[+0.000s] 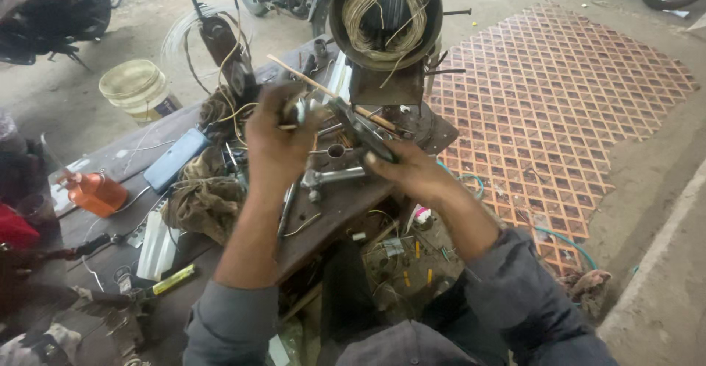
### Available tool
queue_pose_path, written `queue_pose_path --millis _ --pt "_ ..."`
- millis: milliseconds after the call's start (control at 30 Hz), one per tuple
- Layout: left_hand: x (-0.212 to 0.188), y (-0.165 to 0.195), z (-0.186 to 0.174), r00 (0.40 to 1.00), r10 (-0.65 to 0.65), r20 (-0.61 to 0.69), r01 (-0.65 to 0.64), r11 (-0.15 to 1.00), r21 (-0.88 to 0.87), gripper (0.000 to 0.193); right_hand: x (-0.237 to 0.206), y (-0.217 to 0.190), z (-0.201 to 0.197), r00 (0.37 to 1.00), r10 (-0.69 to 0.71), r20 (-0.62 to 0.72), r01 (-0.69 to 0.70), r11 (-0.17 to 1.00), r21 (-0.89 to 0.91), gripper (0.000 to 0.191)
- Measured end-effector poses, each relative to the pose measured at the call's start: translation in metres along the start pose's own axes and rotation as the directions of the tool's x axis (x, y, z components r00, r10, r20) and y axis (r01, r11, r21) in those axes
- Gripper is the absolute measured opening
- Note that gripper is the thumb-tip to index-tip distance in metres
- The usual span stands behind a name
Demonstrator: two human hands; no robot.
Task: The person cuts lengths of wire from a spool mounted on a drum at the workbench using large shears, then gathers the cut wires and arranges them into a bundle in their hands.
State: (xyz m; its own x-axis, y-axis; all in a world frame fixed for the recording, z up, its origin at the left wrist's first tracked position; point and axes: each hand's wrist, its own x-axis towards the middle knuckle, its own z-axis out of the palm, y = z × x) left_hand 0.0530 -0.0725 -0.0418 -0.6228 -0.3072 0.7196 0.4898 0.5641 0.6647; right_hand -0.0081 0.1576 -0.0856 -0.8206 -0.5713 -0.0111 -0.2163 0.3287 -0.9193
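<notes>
The person sat at a cluttered wooden workbench (346, 208) and held both hands up over its middle. The left hand (276, 142) was closed around a small metal part (300, 109), with the fingers curled tight so that most of the part was hidden. The right hand (408, 171) gripped the handle of a dark tool (360, 131), probably pliers, and the tool's nose pointed toward the part in the left hand, very near or touching it; I could not tell which. Just behind the hands stood a motor housing (386, 17) with a coil of pale wire (382, 6) inside, and a thin wooden stick (323, 90) lay slanted between the hands and the housing. A dirty rag (206, 201), an orange oil can (95, 193) and a blue flat case (176, 156) lay on the left side of the bench. To do such work well, in my judgement, the left hand should keep the part steady while the tool bites squarely, without twisting, so that nothing slips toward the fingers.
</notes>
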Motion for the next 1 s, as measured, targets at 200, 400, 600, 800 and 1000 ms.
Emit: queue_pose_path --millis 200,400,600,800,1000 --pt "-0.005 -0.001 0.003 0.997 0.070 0.020 -0.072 0.992 0.106 0.026 0.023 -0.012 0.008 0.997 -0.038 0.060 0.029 0.988 0.152 0.051" --pt "-0.012 -0.005 0.000 0.996 0.047 0.078 -0.062 0.978 0.200 0.032 0.038 -0.015 -0.002 0.986 -0.116 0.118 0.117 0.993 -0.001 0.045" --pt "-0.005 -0.003 -0.008 0.983 -0.063 0.170 0.021 0.970 0.243 0.023 0.050 -0.026 -0.018 0.979 -0.032 0.203 0.042 0.998 -0.048 0.046" --pt "0.008 -0.013 -0.014 0.896 -0.323 0.304 0.386 0.906 -0.174 0.014 0.052 -0.036 -0.020 0.981 0.068 0.179 -0.072 0.997 0.012 0.052" --pt "0.006 -0.010 -0.017 0.942 -0.210 0.263 0.208 0.978 0.035 0.015 0.058 -0.029 0.002 0.984 -0.084 0.155 0.080 0.996 0.032 0.044"
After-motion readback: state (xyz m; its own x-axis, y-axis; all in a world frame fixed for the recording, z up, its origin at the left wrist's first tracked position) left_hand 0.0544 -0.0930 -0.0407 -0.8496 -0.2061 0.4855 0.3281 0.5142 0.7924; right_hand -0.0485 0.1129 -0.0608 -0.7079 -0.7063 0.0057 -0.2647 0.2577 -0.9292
